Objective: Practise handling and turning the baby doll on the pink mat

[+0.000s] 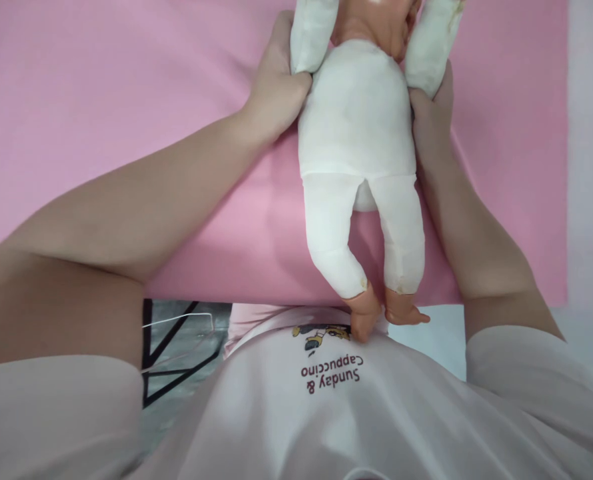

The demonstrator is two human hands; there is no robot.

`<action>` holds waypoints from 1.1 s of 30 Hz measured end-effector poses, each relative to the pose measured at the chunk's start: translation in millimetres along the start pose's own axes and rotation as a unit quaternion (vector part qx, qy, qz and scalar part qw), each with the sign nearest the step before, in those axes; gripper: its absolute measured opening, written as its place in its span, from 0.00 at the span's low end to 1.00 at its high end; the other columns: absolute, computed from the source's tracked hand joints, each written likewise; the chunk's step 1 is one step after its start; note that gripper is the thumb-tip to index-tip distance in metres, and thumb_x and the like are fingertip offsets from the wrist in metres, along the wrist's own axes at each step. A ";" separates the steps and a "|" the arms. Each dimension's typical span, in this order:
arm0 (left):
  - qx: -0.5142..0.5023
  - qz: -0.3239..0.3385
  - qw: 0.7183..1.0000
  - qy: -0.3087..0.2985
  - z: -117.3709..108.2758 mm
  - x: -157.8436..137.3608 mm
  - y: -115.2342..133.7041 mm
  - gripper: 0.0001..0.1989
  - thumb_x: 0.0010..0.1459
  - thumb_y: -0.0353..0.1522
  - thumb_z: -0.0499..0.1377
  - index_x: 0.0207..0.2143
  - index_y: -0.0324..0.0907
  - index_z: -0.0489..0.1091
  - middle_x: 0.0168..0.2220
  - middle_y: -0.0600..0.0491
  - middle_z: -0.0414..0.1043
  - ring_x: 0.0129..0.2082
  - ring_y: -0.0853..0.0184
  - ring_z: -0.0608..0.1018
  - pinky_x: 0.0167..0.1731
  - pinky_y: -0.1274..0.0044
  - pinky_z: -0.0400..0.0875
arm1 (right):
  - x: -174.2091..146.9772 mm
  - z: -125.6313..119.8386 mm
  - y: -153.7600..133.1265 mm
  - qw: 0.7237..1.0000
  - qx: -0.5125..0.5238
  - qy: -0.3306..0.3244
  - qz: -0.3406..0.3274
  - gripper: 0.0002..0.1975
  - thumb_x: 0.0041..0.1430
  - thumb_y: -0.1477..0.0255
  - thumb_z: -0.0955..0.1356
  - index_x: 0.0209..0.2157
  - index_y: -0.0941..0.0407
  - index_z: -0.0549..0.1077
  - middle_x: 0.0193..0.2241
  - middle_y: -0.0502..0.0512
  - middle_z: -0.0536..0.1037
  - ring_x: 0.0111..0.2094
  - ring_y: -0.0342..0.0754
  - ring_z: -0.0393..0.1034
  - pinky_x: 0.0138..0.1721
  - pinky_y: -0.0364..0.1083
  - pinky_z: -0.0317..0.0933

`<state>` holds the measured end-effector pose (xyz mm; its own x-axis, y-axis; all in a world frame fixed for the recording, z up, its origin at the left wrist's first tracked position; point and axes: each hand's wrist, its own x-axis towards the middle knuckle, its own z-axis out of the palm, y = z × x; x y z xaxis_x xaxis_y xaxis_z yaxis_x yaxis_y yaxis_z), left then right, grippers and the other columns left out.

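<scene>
A baby-sized doll with a stuffed white cloth body [359, 117] is held between the left hand [282, 93] and the right hand [434, 117], over the near part of a smooth pink bench [101, 87]. Each hand is clamped on one side of the torso, just below the doll's arm, thumb in front; the other fingers are mostly hidden. One white cloth arm [314, 37] lies over the left hand, the other [432, 50] over the right. Between the hands and slightly beyond them, the tan plastic neck area [369, 27] shows, cut off by the upper border. Nearer the person than both hands, the white legs hang down, and the orange-brown plastic feet [364, 310] reach past the bench edge, in front of a pale printed shirt [256, 427]. Below the left forearm, black bars [181, 383] show under the bench
</scene>
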<state>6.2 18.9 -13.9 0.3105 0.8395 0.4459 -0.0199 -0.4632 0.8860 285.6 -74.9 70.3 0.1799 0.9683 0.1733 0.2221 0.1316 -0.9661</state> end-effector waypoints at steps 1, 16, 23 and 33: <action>-0.001 -0.005 1.000 0.002 1.1 -0.8 3.2 0.27 0.63 0.33 0.75 0.58 0.49 0.66 0.58 0.51 0.74 0.60 0.51 0.70 0.66 0.55 0.70 | 0.1 0.2 -0.5 1.000 0.000 0.001 0.001 0.28 0.58 0.84 0.61 0.60 0.59 0.65 0.57 0.51 0.78 0.55 0.39 0.73 0.62 0.45 0.72; 0.014 -0.033 0.998 0.060 25.4 -15.0 64.7 0.25 0.55 0.21 0.57 0.55 0.43 0.61 0.60 0.51 0.77 0.64 0.56 0.76 0.74 0.59 0.73 | -3.6 1.6 -8.4 1.000 -0.014 0.006 0.018 0.31 0.58 0.85 0.60 0.63 0.57 0.63 0.54 0.51 0.78 0.52 0.41 0.73 0.60 0.45 0.70; 0.054 -0.021 0.998 0.019 13.0 6.4 16.4 0.35 0.47 0.27 0.63 0.58 0.49 0.58 0.71 0.52 0.69 0.73 0.48 0.68 0.82 0.58 0.61 | -8.8 3.8 -11.1 1.000 -0.006 0.001 -0.003 0.30 0.59 0.86 0.59 0.62 0.59 0.63 0.53 0.54 0.78 0.52 0.41 0.72 0.59 0.46 0.70; 0.080 -0.094 0.992 0.018 4.7 8.2 17.6 0.54 0.43 0.11 0.56 0.73 0.46 0.53 0.78 0.52 0.65 0.78 0.60 0.65 0.83 0.70 0.60 | -4.3 0.0 -1.9 0.999 0.017 0.009 -0.028 0.28 0.60 0.88 0.59 0.59 0.59 0.66 0.54 0.53 0.76 0.51 0.40 0.71 0.61 0.45 0.68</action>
<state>12.9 16.2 4.7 0.2595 0.9240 0.2808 0.1866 -0.3333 0.9242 284.4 -79.3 71.4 0.1855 0.9551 0.2310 0.1996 0.1936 -0.9606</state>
